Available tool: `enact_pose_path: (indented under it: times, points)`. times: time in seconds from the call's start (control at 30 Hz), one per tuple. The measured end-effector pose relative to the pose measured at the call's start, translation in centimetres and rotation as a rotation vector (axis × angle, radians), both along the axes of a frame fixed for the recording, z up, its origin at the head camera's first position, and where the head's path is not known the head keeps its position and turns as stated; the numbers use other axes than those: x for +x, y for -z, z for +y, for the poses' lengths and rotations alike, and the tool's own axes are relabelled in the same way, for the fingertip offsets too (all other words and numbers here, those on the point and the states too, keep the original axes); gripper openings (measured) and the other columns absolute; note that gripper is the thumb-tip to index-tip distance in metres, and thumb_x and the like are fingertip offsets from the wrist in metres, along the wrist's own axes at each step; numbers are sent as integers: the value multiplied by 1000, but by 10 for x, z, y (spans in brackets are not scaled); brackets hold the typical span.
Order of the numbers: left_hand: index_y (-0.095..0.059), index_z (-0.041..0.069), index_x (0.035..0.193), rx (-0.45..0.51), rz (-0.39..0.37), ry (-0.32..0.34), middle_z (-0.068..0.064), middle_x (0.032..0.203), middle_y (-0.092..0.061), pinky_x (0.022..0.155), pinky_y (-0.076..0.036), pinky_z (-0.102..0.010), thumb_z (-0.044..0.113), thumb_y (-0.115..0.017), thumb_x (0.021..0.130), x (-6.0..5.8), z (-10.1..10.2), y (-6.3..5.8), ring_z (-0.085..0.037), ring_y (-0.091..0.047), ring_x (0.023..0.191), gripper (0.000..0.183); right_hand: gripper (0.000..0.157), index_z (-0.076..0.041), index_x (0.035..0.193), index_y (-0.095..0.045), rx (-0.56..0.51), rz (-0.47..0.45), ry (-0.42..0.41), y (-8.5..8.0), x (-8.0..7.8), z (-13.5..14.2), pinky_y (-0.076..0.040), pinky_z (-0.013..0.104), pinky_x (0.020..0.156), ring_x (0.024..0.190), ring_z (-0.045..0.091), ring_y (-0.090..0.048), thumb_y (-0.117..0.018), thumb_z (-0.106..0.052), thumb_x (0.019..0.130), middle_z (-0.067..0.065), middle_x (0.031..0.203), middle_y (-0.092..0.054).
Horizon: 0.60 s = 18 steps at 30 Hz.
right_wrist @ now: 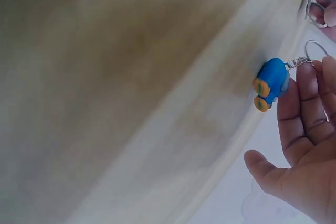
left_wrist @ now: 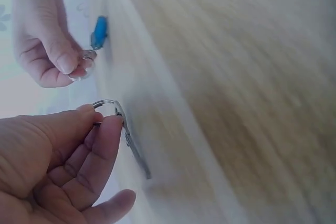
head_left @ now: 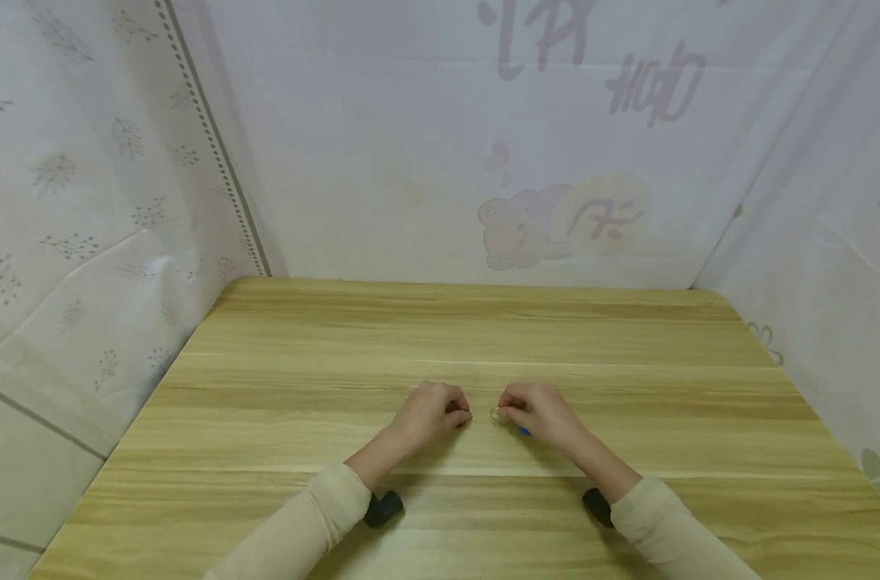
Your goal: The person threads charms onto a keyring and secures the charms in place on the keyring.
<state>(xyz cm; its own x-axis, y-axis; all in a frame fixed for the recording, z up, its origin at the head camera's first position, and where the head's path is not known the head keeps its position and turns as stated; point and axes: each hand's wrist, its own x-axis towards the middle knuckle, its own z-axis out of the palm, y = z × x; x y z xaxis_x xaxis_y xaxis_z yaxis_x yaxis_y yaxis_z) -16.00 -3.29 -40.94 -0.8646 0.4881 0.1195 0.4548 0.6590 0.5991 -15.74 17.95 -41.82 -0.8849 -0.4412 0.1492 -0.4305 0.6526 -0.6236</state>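
My left hand (head_left: 427,412) pinches a metal key ring (left_wrist: 106,102) between thumb and fingertips. A slim grey key (left_wrist: 137,153) hangs from that ring, close over the wooden tabletop. Facing it, my right hand (head_left: 547,412) pinches the split ring (right_wrist: 315,46) of a keychain. From this ring a short chain (right_wrist: 297,63) runs to a blue figure charm (right_wrist: 272,80) with orange ends, which hangs beside the fingers near the table. In the head view the two rings face each other with a small gap between them, and the charm is mostly hidden under the right hand.
The wood-grain table (head_left: 476,322) spreads around both hands. Pale printed curtains (head_left: 382,161) enclose its back and sides. Dark wrist devices (head_left: 384,509) show beside both cuffs, low over the tabletop.
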Motion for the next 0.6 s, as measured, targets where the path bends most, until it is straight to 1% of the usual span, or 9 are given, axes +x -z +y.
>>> enact_pose_path:
  times: [0.07, 0.13, 0.2, 0.27, 0.37, 0.47, 0.6]
  points:
    - [-69, 11, 74, 22, -13, 2, 3, 71, -67, 57, -43, -18, 10, -71, 82, 0, 1, -1, -2, -51, 61, 8, 6, -12, 79, -67, -42, -40, 6, 0, 2, 1, -48, 20, 62, 66, 3, -54, -68, -9, 85, -4, 75, -66]
    - [-70, 10, 75, 57, -44, -1, 3, 71, -68, 57, -43, -17, 9, -71, 83, 0, 2, -2, -1, -51, 61, 8, 6, -11, 81, -68, -78, -66, 15, 0, 5, 0, -49, 21, 65, 70, 4, -56, -67, -9, 86, -3, 78, -67]
    - [-70, 10, 76, 92, -68, -6, 3, 72, -68, 56, -43, -17, 8, -71, 83, 1, 4, -4, 0, -52, 61, 7, 6, -10, 82, -68, -118, -85, 30, -1, 8, 0, -50, 21, 66, 73, 6, -58, -66, -10, 88, -2, 81, -68]
    - [-69, 9, 77, 135, -109, -13, 2, 72, -69, 54, -43, -17, 8, -70, 83, 2, 6, -6, -1, -53, 60, 7, 6, -9, 83, -69, -159, -82, 43, -2, 10, -2, -50, 22, 68, 76, 8, -61, -65, -10, 88, -1, 83, -69]
    - [-69, 8, 79, 201, -174, -22, 0, 72, -69, 52, -42, -17, 8, -69, 84, 3, 8, -9, -5, -57, 61, 5, 4, -8, 84, -69, -219, -39, 53, -3, 14, -4, -51, 23, 69, 78, 11, -63, -66, -7, 87, 0, 83, -69]
    - [-69, 5, 83, 262, -230, -22, -3, 74, -70, 51, -43, -17, 7, -67, 86, 5, 11, -12, -14, -64, 65, 4, 4, -8, 84, -68, -262, 24, 56, -4, 17, -6, -51, 26, 72, 77, 13, -64, -67, -4, 85, 1, 81, -69]
    - [-69, 2, 87, 306, -265, -25, -6, 76, -71, 52, -45, -17, 5, -64, 87, 7, 13, -15, -23, -69, 72, 6, 8, -10, 84, -68, -282, 91, 75, -4, 20, -8, -51, 28, 74, 76, 11, -64, -68, -2, 83, -2, 78, -68]
